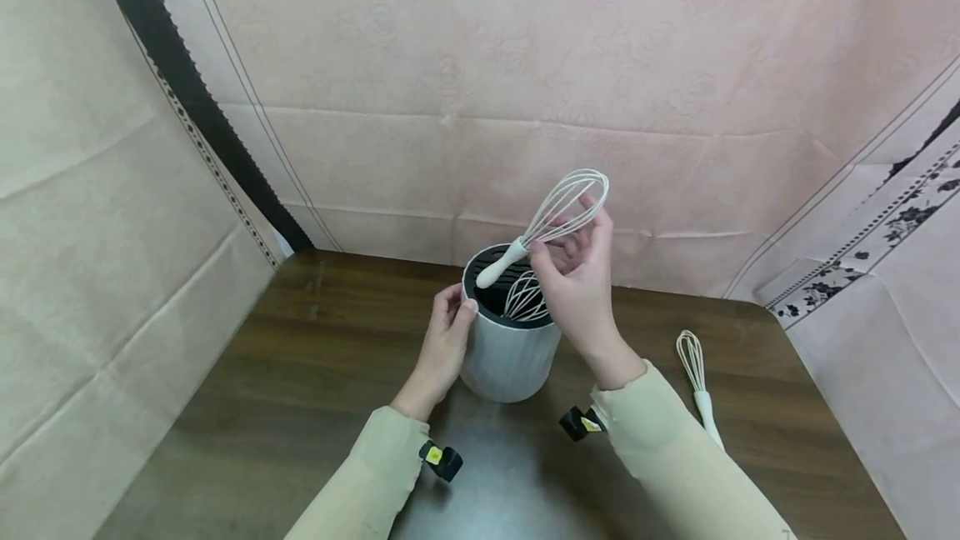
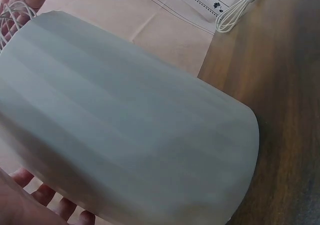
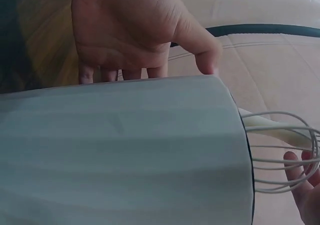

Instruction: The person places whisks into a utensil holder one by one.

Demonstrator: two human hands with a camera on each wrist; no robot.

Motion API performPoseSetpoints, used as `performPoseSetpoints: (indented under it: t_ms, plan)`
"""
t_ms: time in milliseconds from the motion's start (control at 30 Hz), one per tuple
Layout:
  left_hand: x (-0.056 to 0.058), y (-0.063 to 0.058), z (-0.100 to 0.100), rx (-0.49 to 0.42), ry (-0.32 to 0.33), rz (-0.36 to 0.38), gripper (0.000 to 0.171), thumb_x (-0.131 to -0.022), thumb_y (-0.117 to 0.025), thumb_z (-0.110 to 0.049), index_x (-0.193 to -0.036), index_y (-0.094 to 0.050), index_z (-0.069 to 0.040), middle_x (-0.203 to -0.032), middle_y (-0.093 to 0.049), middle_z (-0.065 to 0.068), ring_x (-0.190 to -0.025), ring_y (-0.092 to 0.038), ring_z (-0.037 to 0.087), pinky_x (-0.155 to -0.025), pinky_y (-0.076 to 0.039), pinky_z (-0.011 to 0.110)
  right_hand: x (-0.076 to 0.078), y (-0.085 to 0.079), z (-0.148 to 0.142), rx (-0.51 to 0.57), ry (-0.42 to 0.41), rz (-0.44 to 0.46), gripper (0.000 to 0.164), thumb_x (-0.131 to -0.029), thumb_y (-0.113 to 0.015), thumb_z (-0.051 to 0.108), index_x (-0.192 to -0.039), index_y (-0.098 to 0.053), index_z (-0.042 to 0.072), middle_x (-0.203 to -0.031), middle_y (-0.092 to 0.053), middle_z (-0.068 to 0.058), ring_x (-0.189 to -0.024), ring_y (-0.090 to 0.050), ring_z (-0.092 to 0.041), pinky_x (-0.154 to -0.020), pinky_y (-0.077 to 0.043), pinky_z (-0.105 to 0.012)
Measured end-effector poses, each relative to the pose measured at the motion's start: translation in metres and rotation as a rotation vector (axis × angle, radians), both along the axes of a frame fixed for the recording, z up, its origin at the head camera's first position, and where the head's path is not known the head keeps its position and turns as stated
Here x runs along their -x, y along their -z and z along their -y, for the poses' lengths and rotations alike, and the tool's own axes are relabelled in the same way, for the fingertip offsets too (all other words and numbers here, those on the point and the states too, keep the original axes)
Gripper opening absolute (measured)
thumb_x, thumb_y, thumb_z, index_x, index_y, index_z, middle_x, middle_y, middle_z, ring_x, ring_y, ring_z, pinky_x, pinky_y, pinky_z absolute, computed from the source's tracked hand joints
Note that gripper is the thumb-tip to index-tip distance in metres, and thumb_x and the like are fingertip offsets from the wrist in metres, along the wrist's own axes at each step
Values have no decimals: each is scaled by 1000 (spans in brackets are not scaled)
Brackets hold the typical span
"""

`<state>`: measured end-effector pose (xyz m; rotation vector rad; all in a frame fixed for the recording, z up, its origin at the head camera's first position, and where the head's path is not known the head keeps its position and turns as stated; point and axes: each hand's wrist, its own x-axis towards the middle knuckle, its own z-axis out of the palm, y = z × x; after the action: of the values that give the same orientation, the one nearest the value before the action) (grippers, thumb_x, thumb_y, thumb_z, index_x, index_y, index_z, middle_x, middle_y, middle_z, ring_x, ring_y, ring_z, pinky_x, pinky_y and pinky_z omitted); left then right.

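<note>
A ribbed light-grey utensil holder (image 1: 506, 365) with a dark slotted insert stands upright on the table. My left hand (image 1: 438, 344) holds its left side, the thumb at the rim; in the right wrist view the fingers of that left hand (image 3: 127, 30) pass behind the wall. Above the opening, my right hand (image 1: 585, 290) grips a white whisk (image 1: 504, 262) near where wires meet handle. The whisk tilts, its handle end pointing down-left over the insert and its wires up-right. A second whisk (image 1: 525, 298) sits in the holder, wire end up, its handle hidden inside.
Another white whisk (image 1: 693, 365) lies on the wooden table (image 1: 337, 373) to the right, partly covered by my right sleeve. A pale cloth backdrop (image 1: 450, 65) rises behind the table's far edge, with more cloth at both sides.
</note>
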<state>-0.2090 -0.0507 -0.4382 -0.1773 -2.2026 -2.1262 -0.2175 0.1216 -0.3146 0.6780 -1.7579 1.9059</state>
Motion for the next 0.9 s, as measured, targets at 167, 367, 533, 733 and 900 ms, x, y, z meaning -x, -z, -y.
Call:
performPoseSetpoints:
  t_ms: [167, 367, 533, 733, 900]
  plan:
    - [0, -1, 0, -4, 7, 2, 57, -99, -43, -52, -143, -31, -19, -145, -35, 4, -135, -35, 23, -109, -30, 49, -14, -12, 6, -56, 30, -8, 70, -87, -58, -7, -145, -20, 7, -125, -48, -21, -101, -58, -28, -86, -52, -32]
    - [1, -1, 2, -5, 25, 12, 55, -101, -42, -47, -145, -28, -17, -148, -32, 7, -137, -32, 25, -110, -28, 50, -18, -12, 12, -69, 18, 11, 70, -86, -59, -12, -143, -18, -2, -123, -49, -18, -103, -56, -40, -85, -53, -36]
    - [2, -3, 2, 10, 38, 26, 53, -103, -41, -37, -147, -25, -10, -150, -30, 13, -138, -31, 30, -110, -27, 51, -19, -7, 15, -196, 75, -49, 73, -83, -62, -12, -142, -21, -3, -118, -49, -21, -98, -57, -44, -89, -48, -49]
    - [1, -3, 1, -1, 29, 23, 52, -103, -42, -40, -145, -28, -14, -148, -32, 10, -136, -33, 27, -110, -28, 50, -26, -5, 19, -334, 124, -66, 76, -81, -66, -11, -143, -22, -3, -111, -51, -24, -93, -62, -38, -86, -48, -51]
    - [-1, -2, 0, -9, 15, 0, 55, -100, -43, -50, -143, -31, -18, -146, -35, 6, -134, -35, 24, -109, -30, 49, -31, -5, 19, -406, 157, -54, 79, -80, -71, -7, -143, -23, -2, -109, -55, -22, -93, -61, -36, -79, -49, -52]
